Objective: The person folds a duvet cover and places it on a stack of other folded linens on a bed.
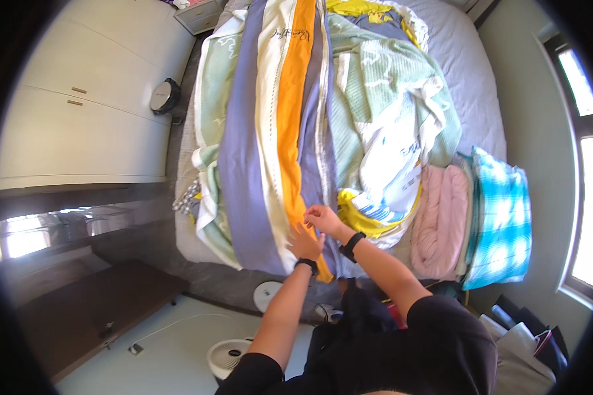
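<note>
Grey bed [474,92]: striped cloth [288,131] lies lengthwise on it, over green blanket [402,69]. Left hand [304,245] over cloth near bed's front edge, fingers spread; right hand [327,221] beside it, fingers curled, can't tell if pinching cloth.

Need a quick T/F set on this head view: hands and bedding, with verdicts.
1. The left hand is over the orange stripe of the long striped cloth. True.
2. Both wrists are bare. False: each wears a dark band.
3. The green blanket shows on both sides of the long striped cloth. True.
4. The pink folded bedding lies left of the long striped cloth. False: the pink folded bedding is to its right.
5. The blue checked bedding is right of the pink folded bedding. True.
</note>
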The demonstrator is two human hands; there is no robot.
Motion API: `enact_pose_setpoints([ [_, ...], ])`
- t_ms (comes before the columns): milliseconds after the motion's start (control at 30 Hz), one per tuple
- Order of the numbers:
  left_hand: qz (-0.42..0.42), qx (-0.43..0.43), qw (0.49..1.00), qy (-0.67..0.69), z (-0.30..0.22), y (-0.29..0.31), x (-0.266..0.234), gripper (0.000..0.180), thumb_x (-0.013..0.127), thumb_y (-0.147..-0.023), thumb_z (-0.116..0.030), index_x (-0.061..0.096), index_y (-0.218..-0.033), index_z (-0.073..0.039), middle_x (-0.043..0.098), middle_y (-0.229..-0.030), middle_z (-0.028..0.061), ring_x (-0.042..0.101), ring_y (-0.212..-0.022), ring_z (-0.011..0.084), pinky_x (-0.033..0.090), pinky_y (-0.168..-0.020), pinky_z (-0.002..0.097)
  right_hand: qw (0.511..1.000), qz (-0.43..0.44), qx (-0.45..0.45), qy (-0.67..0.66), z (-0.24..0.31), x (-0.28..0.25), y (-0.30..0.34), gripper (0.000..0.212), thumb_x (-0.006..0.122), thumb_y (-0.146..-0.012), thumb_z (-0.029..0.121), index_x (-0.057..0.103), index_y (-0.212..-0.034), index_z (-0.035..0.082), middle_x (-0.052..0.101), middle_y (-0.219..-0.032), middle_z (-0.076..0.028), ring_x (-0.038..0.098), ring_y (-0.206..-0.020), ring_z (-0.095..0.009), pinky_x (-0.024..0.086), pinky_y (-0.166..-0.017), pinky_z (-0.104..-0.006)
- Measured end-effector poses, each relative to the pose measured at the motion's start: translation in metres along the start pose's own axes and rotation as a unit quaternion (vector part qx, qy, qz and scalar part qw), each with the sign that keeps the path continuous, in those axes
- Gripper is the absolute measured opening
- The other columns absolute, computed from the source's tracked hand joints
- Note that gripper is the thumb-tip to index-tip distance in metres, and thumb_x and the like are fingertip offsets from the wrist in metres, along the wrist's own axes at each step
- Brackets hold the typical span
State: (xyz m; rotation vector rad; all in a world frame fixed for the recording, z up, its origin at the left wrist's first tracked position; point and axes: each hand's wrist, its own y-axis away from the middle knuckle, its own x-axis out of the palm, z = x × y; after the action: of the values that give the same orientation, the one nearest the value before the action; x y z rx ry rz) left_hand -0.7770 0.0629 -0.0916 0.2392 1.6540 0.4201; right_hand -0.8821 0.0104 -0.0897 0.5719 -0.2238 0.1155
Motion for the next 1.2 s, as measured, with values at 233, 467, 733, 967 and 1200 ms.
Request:
enact_pose_setpoints([
  [233,-0.047,-0.043,0.99,-0.123,0.005,-0.08,-0.007,0.051,0.057,-0.07,-0.04,0.05,-0.108,-0.006,0.047,-0.114,0.0122,0.045,-0.104,0.0315,0.029,-0.087,0.0479,0.963,-0.146,-0.08,0.213,0.07,-0.112,0.099,0.02,0.056,-0.079,0.015,0.057,-0.091,-0.002,0.061,-0.08,-0.008,0.057,-0.074,-0.013,0.046,-0.066,-0.0249],
  [467,0.006,-0.009,0.999,-0.042,0.021,-0.096,-0.007,0.036,0.057,-0.07,-0.037,0.058,-0.091,-0.008,0.056,-0.093,0.0081,0.052,-0.09,0.0256,0.03,-0.081,0.0463,0.528,-0.202,0.102,0.819,0.12,-0.269,0.206,0.048,0.054,-0.069,0.02,0.047,-0.116,0.011,0.027,-0.132,-0.019,0.046,-0.102,-0.035,0.045,-0.076,-0.0392],
  [733,0.091,-0.151,0.98,-0.093,0.007,-0.073,-0.015,0.103,0.057,-0.063,-0.06,0.01,-0.134,-0.001,0.007,-0.14,0.0199,0.019,-0.122,0.0457,0.019,-0.096,0.0556,0.894,-0.16,-0.19,0.373,0.199,-0.219,-0.053,0.038,0.058,-0.077,0.014,0.047,-0.111,0.003,0.056,-0.101,-0.013,0.057,-0.085,-0.022,0.047,-0.072,-0.0285],
  [967,0.116,-0.127,0.974,-0.144,-0.013,-0.098,0.001,0.087,0.052,-0.071,-0.05,0.019,-0.131,0.005,0.013,-0.137,0.0239,0.032,-0.115,0.0414,0.022,-0.093,0.0562,0.966,-0.212,-0.146,0.018,0.096,-0.069,-0.215,0.072,0.065,-0.073,0.027,0.029,-0.125,-0.006,0.042,-0.121,-0.019,0.046,-0.107,-0.023,0.038,-0.088,-0.0315],
  [1200,0.097,-0.034,0.992,-0.075,0.009,-0.069,-0.019,0.028,0.046,-0.077,-0.025,0.062,-0.09,-0.005,0.059,-0.098,0.0153,0.058,-0.086,0.0279,0.029,-0.088,0.0549,0.931,-0.273,-0.052,0.237,0.121,-0.034,-0.21,0.04,0.059,-0.074,0.036,0.053,-0.094,0.002,0.061,-0.084,-0.015,0.058,-0.077,-0.03,0.045,-0.067,-0.0363],
])
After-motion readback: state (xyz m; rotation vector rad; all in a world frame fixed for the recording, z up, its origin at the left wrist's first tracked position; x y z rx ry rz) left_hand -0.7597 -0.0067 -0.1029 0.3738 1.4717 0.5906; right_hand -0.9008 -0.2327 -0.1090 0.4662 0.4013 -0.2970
